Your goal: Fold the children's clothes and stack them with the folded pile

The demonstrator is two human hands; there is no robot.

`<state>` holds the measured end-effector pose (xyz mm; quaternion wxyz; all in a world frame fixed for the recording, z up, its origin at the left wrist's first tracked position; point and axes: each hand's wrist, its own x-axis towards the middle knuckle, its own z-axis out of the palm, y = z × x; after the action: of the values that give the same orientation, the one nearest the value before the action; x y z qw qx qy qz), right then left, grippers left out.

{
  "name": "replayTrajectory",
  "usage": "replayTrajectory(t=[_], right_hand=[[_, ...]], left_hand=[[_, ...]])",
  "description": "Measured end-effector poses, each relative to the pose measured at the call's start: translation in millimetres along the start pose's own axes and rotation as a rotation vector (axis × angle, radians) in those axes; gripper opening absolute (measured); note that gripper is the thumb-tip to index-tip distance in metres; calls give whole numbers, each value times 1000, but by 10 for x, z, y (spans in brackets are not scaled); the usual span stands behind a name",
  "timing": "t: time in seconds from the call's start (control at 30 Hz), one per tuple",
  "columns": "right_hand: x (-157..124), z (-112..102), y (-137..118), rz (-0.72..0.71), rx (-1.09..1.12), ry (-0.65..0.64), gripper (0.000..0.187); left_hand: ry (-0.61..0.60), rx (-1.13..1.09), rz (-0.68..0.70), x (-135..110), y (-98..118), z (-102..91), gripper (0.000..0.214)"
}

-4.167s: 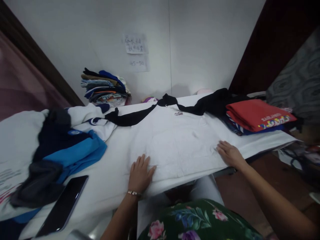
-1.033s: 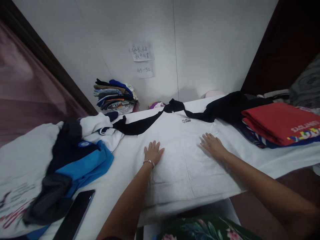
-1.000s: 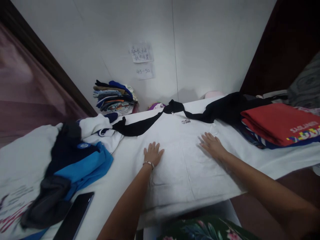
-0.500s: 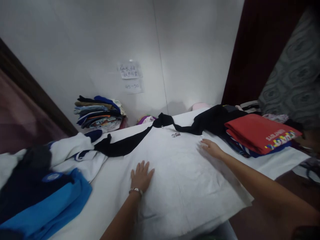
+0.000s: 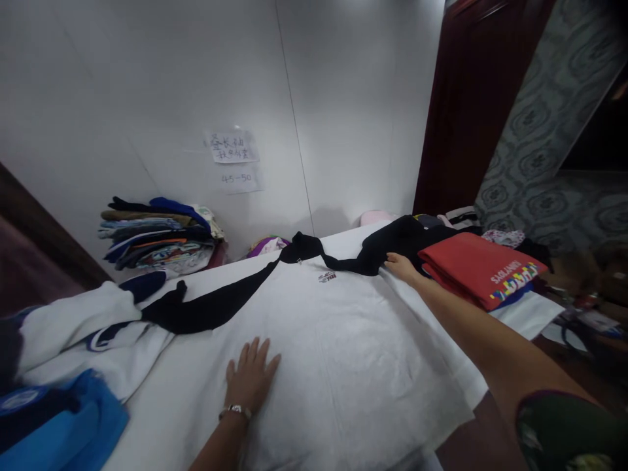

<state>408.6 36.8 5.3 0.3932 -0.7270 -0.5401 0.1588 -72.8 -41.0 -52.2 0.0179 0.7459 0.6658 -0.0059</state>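
A long-sleeved shirt (image 5: 338, 366) with a white body, black sleeves and a black collar is spread over the white table. Its body hangs toward me at the front. My left hand (image 5: 252, 378), with a bracelet at the wrist, lies flat on the left side of the white body, fingers spread. At the right shoulder, my right hand (image 5: 400, 267) has its fingers closed on the edge where the black sleeve (image 5: 360, 263) meets the body. The fingertips are partly hidden. A small print and a zipper pull show below the collar.
Folded clothes (image 5: 157, 235) are piled at the back left. White and blue garments (image 5: 78, 340) lie loose at the left. A folded red shirt (image 5: 483, 268) tops a pile at the right. Paper signs (image 5: 235, 147) hang on the wall behind.
My right hand has gone from the shirt's right side up to the shoulder by the black sleeve and closed there. My left hand stays flat on the shirt. The view has turned rightward.
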Motion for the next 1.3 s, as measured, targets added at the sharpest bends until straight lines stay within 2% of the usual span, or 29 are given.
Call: replayTrajectory(t=[0.13,0.23,0.33,0.43,0.53,0.67,0.83,0.9,0.97,1.03,1.1,1.13,1.2,1.3], right_hand=[[-304,387,-28,-96,-150,-174,48],[-561,585,6,-152,-238,-290,54],[-681,634,66,-129,-457,-305,56],[-688,625,116,-130,-671,-305,56],[-669,631,162,-151,-674,-302,59],[-658,655,224,-161,-673,-297,62],[-659,662,277,-180,-694,-295,64],[-659,666,296,-191,-699,-289,65],[-658,672,312,-190,-699,-287,66],[-655,674,318,-181,-697,-295,66],[-654,670,315,-166,-701,-309,67],[-655,667,312,-159,-704,-316,68],[-656,659,308,-153,-710,-319,68],[-659,654,322,-162,-719,-312,68]], left_hand=[[9,4,2,-2,14,-6,57],[1,2,-2,-12,33,-32,57],[-9,-7,-1,-45,49,-57,57],[-7,-28,1,-95,71,-68,57],[-13,-92,-22,-78,97,-95,55],[36,-216,-112,195,21,-225,41],[207,-233,-415,654,-359,-424,40],[244,-212,-487,770,-486,-449,39],[294,-173,-414,865,-545,-429,38],[322,-128,-229,962,-550,-374,38],[265,-110,-91,1062,-545,-304,40],[218,-130,-99,1109,-551,-271,42],[159,-199,-221,1188,-598,-224,45],[194,-278,-383,1256,-744,-224,45]])
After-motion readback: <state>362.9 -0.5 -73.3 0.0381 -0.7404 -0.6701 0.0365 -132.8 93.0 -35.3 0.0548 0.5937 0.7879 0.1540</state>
